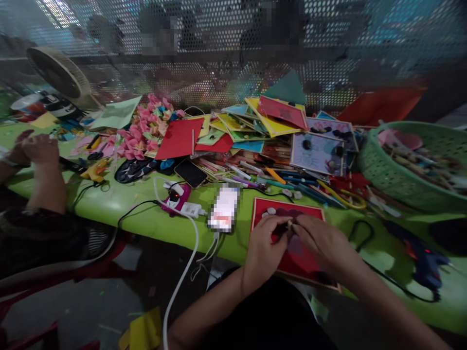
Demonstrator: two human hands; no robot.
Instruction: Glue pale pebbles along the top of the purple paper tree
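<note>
A red panel with a thin wooden border lies on the green table in front of me, with dark red and purple shapes on it. Over its middle, my left hand and my right hand meet fingertip to fingertip. Pinched between them is a small pale piece, too small to name. Two light grey round pieces sit near the panel's upper left corner. To the right of my right hand, a dark blue glue gun with an orange light rests on the table.
A lit phone and a purple power adapter with cables lie left of the panel. Behind are pens, coloured framed cards and pink paper pieces. A green basket stands right. Another person's hands are far left.
</note>
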